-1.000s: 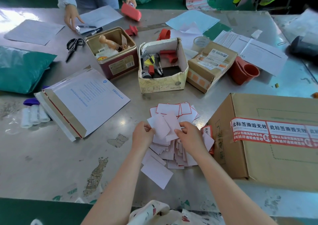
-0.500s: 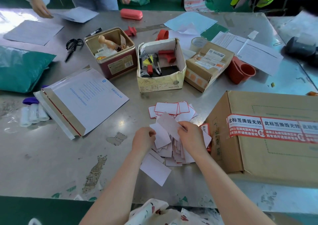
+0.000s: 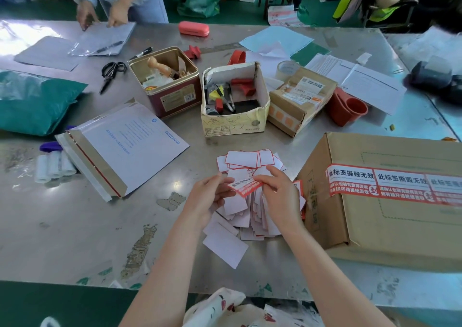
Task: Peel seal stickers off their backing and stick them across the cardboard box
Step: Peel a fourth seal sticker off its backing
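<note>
We hold one seal sticker (image 3: 246, 186) between our two hands, just above the pile of sticker sheets (image 3: 250, 201) on the metal table (image 3: 62, 226). Our left hand (image 3: 207, 199) pinches its left end, thumb on top and fingers curled beneath; our right hand (image 3: 277, 194) pinches its right end, fingers bent round the edge. The sticker shows its red and white printed face, tilted down to the right.

We take the pile as our landmark. Just right of it, almost touching its edge, stands the big cardboard box (image 3: 390, 214), with a row of red and white seal stickers (image 3: 390, 184) already stuck across its top and over the near corner. Behind the pile sits a small open white box (image 3: 235, 124) of pens and stamps, with a red tin (image 3: 172, 96) to the left of that and a small brown parcel (image 3: 300, 101) to its right. Beyond the parcel lie two red cups (image 3: 347, 109) on their sides. Left of the pile lies a large white envelope (image 3: 125, 146), and farther left a green bag (image 3: 35, 101) and white rolls (image 3: 53, 166). Far behind the pile, scissors (image 3: 111, 72) lie on the table, and another person's hands (image 3: 102, 16) rest on papers at the far edge.
</note>
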`<state>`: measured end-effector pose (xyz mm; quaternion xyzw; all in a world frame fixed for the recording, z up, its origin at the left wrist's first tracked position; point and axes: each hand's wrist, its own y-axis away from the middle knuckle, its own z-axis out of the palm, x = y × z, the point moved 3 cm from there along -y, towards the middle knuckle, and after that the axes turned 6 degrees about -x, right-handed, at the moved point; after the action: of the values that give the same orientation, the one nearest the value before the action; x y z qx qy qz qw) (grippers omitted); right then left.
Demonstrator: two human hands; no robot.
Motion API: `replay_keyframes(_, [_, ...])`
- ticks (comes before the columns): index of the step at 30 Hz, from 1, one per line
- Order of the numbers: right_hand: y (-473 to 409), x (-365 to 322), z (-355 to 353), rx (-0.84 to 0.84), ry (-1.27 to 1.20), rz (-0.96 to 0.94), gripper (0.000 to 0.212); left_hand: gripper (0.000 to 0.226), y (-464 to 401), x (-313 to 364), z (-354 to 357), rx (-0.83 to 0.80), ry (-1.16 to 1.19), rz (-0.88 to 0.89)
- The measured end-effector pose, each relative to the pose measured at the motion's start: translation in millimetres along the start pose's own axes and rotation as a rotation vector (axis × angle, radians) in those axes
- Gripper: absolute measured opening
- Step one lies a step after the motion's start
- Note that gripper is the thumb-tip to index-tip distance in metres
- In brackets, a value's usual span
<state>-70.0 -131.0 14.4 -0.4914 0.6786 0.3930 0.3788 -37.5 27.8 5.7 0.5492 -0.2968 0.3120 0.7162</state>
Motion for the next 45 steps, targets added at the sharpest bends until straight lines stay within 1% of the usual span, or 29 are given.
replay_keyframes(2, [3,-1,-2,0.018,-0.016,-0.010,0.031,0.021,5,0,-1,-0.038,0.017,0.014])
replay_keyframes(4, [5,-3,-4,0.010,-0.030,-0.013,0.031,0.016,7,-2,-3,-0.078,-0.019,0.043])
replay_keyframes(6, [7,-5,-4,-0.007,-0.059,-0.010,0.030,0.016,11,-4,-4,-0.091,-0.082,0.063])
replay_keyframes(9, [9,-5,-5,-0.004,-0.102,0.022,0.030,0.018,16,-4,-4,-0.077,-0.178,0.106])
replay_keyframes(12, [9,-2,-7,-0.024,-0.223,0.115,0.030,0.019,17,-3,-3,-0.034,-0.250,0.143])
replay_keyframes(14, [10,-4,-8,-0.038,-0.238,0.149,0.028,0.018,17,-2,-2,-0.001,-0.294,0.168])
replay_keyframes(17, [12,-7,-11,-0.024,-0.259,0.125,0.022,0.018,19,0,-1,0.015,-0.326,0.204])
replay_keyframes(19, [12,-8,-10,-0.034,-0.252,0.121,0.022,0.019,21,1,-1,0.013,-0.350,0.214])
replay_keyframes(22, [12,-4,-9,-0.071,-0.317,0.191,0.029,0.021,26,2,-2,-0.014,-0.343,0.222])
replay_keyframes(24, [12,-1,-9,-0.077,-0.375,0.244,0.029,0.021,30,2,-3,-0.054,-0.327,0.210])
replay_keyframes(27, [11,1,-12,-0.060,-0.392,0.254,0.026,0.022,35,1,-3,-0.136,-0.297,0.184])
replay_keyframes(29, [12,0,-14,-0.049,-0.390,0.244,0.027,0.022,37,0,-3,-0.163,-0.308,0.170])
replay_keyframes(38, [15,-2,-19,0.004,-0.377,0.233,0.026,0.020,39,0,-2,-0.210,-0.359,0.178])
replay_keyframes(45, [16,-1,-20,0.018,-0.369,0.246,0.026,0.021,38,-1,-2,-0.191,-0.394,0.184])
